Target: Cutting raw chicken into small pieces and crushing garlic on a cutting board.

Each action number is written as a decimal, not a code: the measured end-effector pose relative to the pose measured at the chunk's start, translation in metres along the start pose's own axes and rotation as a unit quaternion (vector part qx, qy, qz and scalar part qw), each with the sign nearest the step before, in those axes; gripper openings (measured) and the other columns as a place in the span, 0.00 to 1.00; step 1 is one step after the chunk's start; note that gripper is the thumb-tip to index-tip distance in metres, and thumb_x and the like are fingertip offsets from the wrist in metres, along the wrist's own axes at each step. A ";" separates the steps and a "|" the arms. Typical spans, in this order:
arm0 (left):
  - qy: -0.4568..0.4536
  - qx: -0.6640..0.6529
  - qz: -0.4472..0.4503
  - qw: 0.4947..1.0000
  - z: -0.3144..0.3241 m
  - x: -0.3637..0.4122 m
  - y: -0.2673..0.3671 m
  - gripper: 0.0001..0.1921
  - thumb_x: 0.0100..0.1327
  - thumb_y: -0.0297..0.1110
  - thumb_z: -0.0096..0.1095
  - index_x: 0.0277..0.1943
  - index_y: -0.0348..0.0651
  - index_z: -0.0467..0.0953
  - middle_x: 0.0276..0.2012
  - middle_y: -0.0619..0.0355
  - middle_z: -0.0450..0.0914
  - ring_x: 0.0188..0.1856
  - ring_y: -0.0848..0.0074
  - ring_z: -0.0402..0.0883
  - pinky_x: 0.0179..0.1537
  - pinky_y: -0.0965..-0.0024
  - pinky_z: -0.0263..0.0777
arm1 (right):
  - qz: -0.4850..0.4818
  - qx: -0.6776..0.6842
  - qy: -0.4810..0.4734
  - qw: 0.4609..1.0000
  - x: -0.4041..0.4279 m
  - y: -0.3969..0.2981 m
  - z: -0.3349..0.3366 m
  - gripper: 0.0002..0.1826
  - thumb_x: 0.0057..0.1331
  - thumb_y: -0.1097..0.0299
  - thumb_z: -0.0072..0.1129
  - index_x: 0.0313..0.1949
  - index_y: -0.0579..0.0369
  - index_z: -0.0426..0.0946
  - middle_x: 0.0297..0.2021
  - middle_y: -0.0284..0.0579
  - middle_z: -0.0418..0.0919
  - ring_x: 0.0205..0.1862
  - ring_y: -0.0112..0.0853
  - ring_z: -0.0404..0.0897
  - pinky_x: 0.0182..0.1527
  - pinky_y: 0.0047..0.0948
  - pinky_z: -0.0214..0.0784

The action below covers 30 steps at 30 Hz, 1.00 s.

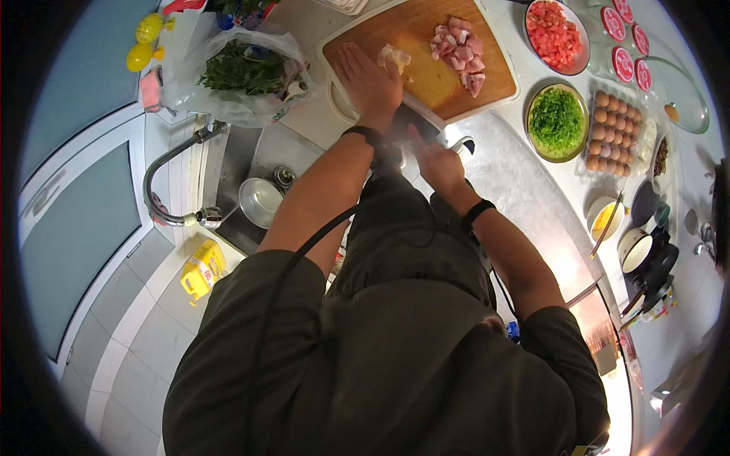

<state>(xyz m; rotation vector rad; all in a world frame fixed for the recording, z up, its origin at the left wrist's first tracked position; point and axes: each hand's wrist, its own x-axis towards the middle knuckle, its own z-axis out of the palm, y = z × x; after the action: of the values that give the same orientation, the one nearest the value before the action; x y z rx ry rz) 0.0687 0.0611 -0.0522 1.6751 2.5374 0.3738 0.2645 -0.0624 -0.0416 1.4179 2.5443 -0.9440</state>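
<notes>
My left hand (365,80) lies flat on the wooden cutting board (416,34), fingers stretched out and holding nothing visible. Beside its thumb is a pale scrap of fat or skin (394,57). Cubed raw meat (459,52) forms a pile on the board's right half. Below the board's near edge, my right hand (439,162) has its index finger extended and its other fingers curled. The fingertip meets a dark grey flat surface (413,122), possibly a cleaver blade. Whether that hand grips a handle is hidden.
On the left, a plastic bag of leafy greens (242,68) stands behind the sink faucet (165,214). To the right are bowls of diced tomato (553,37) and chopped greens (558,122), an egg tray (613,134), and a bowl with chopsticks (605,219).
</notes>
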 end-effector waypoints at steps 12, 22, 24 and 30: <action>0.056 -0.005 0.020 0.998 0.003 0.004 0.001 0.44 0.70 0.51 0.53 0.76 0.20 0.54 0.77 0.32 0.59 0.80 0.48 0.56 0.81 0.47 0.42 | -0.008 0.021 -0.006 1.000 0.004 0.005 0.000 0.38 0.79 0.54 0.52 0.82 0.30 0.47 0.32 0.58 0.80 0.31 0.55 0.85 0.31 0.54 0.80; 0.021 -0.012 0.001 1.000 0.002 0.003 0.004 0.43 0.70 0.51 0.54 0.76 0.22 0.55 0.77 0.34 0.58 0.81 0.48 0.53 0.82 0.47 0.40 | -0.016 0.002 0.013 1.000 0.006 0.006 -0.008 0.36 0.79 0.51 0.51 0.82 0.32 0.49 0.31 0.58 0.82 0.28 0.52 0.85 0.30 0.51 0.80; 0.031 0.003 0.006 1.000 0.003 0.004 0.003 0.43 0.69 0.49 0.54 0.75 0.21 0.57 0.76 0.34 0.59 0.81 0.47 0.53 0.81 0.45 0.40 | -0.017 0.012 0.000 1.000 0.010 0.007 -0.010 0.36 0.80 0.52 0.51 0.82 0.32 0.49 0.31 0.58 0.82 0.28 0.52 0.85 0.30 0.50 0.80; 0.068 -0.008 0.035 0.997 0.005 0.001 0.000 0.39 0.67 0.46 0.54 0.72 0.21 0.61 0.74 0.32 0.62 0.78 0.42 0.57 0.80 0.40 0.43 | -0.018 -0.015 -0.032 0.999 0.013 0.011 -0.007 0.36 0.80 0.52 0.50 0.82 0.32 0.47 0.30 0.57 0.82 0.28 0.51 0.86 0.30 0.49 0.80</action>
<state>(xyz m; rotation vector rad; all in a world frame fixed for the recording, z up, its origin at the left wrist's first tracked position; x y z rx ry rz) 0.0690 0.0627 -0.0572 1.7952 2.5671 0.5298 0.2670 -0.0442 -0.0456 1.3159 2.5357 -0.9361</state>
